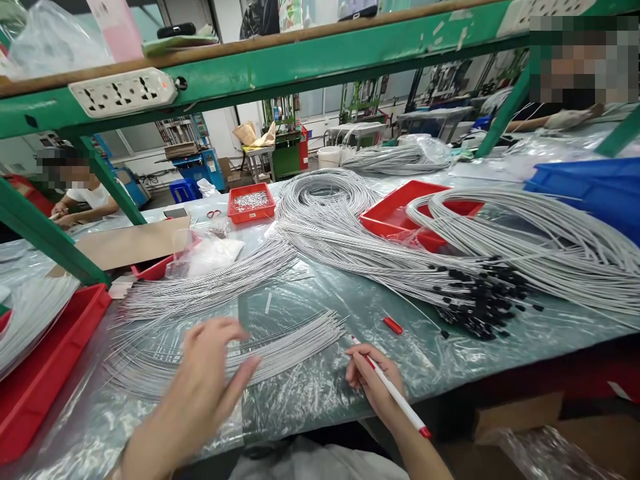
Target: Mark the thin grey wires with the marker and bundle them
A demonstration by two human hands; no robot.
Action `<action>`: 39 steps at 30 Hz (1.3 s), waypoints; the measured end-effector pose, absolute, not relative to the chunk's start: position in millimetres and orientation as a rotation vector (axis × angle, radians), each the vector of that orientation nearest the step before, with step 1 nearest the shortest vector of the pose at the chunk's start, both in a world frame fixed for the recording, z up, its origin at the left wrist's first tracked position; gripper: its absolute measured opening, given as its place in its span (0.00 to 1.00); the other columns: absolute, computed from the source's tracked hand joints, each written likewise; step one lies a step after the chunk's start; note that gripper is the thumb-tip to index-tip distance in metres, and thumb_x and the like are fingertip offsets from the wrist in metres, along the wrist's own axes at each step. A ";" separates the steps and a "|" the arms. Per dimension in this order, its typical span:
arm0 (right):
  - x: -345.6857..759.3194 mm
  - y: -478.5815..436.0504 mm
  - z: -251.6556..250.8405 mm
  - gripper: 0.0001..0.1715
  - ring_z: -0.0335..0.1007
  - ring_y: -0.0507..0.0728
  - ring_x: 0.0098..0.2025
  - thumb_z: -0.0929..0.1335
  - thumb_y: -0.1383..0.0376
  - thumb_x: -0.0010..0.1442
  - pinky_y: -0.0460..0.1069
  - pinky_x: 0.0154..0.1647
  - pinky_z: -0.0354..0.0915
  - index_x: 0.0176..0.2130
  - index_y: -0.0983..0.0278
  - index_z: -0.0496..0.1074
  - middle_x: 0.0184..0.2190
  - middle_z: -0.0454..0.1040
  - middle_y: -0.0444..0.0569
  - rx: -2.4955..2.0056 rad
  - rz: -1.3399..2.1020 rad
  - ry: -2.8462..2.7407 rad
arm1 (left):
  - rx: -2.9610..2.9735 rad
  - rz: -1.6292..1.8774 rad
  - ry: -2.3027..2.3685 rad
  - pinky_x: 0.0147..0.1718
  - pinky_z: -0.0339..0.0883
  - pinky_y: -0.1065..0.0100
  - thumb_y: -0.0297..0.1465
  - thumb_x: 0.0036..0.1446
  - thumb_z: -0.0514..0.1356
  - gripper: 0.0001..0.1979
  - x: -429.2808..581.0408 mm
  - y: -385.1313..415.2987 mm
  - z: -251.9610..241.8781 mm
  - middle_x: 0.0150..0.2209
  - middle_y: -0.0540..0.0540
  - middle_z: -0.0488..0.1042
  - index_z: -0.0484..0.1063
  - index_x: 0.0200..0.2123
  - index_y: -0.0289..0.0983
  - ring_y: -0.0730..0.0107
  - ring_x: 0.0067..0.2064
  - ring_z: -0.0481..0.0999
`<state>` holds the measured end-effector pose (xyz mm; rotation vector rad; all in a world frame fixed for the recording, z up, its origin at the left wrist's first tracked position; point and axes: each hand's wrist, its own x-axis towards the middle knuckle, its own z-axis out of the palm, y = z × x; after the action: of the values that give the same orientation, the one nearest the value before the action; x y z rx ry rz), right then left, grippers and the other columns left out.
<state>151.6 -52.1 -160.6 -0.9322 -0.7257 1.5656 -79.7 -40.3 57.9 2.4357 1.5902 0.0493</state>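
A: How do the hands stand?

B: The right hand [373, 387] grips a pen [407, 410], red tip uncapped, just beside the right ends of the near wires [300, 348]. The left hand [205, 373] is open, thumb apart, over those wires. Whether it touches them, I can't tell.

A: What might go wrong?

B: The wires look loose, so an uneven press from the left hand could splay them and leave the ends staggered. With the tip so close, a slip could streak the wrong wire, or the bench [310, 407].

A: And the cap [393, 325]?

B: It lies right of the tip, on the bench. I'd guess a knuckle could knock it rolling.
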 end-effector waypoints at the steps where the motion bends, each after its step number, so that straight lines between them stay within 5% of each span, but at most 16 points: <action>1: 151.8 -52.1 -160.3 0.17 0.60 0.51 0.20 0.66 0.54 0.61 0.44 0.20 0.56 0.35 0.67 0.68 0.19 0.66 0.48 -0.935 1.562 -0.742 | 2.468 -0.044 1.609 0.48 0.52 0.53 0.34 0.63 0.48 0.16 -82.1 -27.2 41.7 0.46 0.40 0.64 0.61 0.52 0.36 0.61 0.45 0.64; 7: 151.1 -52.8 -160.1 0.18 0.60 0.51 0.20 0.65 0.53 0.61 0.44 0.19 0.56 0.35 0.68 0.68 0.19 0.66 0.48 -0.966 1.537 -0.770 | 2.253 -0.667 1.581 0.41 0.50 0.60 0.32 0.62 0.50 0.09 -106.5 4.2 -32.0 0.38 0.43 0.68 0.64 0.42 0.33 0.63 0.39 0.67; 13: 151.6 -55.1 -164.7 0.16 0.60 0.51 0.21 0.65 0.55 0.61 0.44 0.21 0.57 0.36 0.67 0.67 0.20 0.66 0.48 -0.959 1.537 -0.777 | 2.033 -0.551 1.522 0.37 0.50 0.66 0.37 0.59 0.53 0.12 -116.3 15.4 -33.0 0.31 0.47 0.70 0.65 0.29 0.34 0.68 0.34 0.66; 20: 151.4 -55.0 -163.1 0.16 0.60 0.51 0.21 0.65 0.55 0.62 0.44 0.21 0.56 0.37 0.67 0.67 0.20 0.66 0.48 -0.958 1.524 -0.790 | 1.950 -0.436 1.442 0.28 0.51 0.71 0.38 0.60 0.50 0.15 -127.9 31.4 -36.9 0.25 0.49 0.67 0.65 0.26 0.34 0.74 0.27 0.63; 29: 152.3 -54.5 -157.4 0.16 0.61 0.51 0.21 0.64 0.56 0.63 0.44 0.21 0.56 0.38 0.67 0.67 0.21 0.67 0.48 -0.974 1.534 -0.815 | 1.941 -0.493 1.446 0.27 0.49 0.70 0.38 0.57 0.52 0.12 -125.4 26.3 -38.7 0.26 0.48 0.66 0.63 0.28 0.35 0.70 0.30 0.62; 39: 149.8 -52.4 -161.9 0.16 0.60 0.50 0.20 0.64 0.55 0.62 0.43 0.20 0.56 0.37 0.67 0.67 0.20 0.67 0.47 -0.960 1.533 -0.820 | 1.891 -0.252 1.470 0.29 0.53 0.71 0.44 0.64 0.41 0.20 -129.8 24.3 -39.9 0.27 0.49 0.66 0.60 0.31 0.34 0.73 0.28 0.64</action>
<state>149.8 -52.4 -161.9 -0.9601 -0.8203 1.5327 -129.8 24.3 -39.9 1.8913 1.4704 -0.2519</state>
